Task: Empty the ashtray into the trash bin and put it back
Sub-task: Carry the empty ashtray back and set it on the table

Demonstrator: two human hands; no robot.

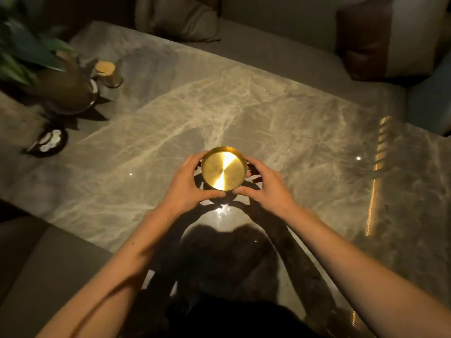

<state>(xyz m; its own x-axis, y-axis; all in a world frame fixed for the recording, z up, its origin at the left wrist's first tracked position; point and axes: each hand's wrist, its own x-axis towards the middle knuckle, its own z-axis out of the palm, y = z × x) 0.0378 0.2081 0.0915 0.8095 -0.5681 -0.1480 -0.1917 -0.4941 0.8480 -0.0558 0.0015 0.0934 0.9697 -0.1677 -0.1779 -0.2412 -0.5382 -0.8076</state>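
Observation:
A round brass ashtray (223,168) with a shiny, bare inside is held just above the marble table (305,132), near its middle. My left hand (188,184) grips its left rim with thumb and fingers curled around it. My right hand (266,186) cups the right side, thumb at the near rim and fingers around the far side. The hands' shadows fall on the table under the ashtray. No trash bin is in view.
A potted plant (48,76) stands at the table's far left with a small lidded glass jar (107,74) beside it and a dark dish (48,142) nearer me. Sofa seats with cushions (185,20) surround the table at the back and the right.

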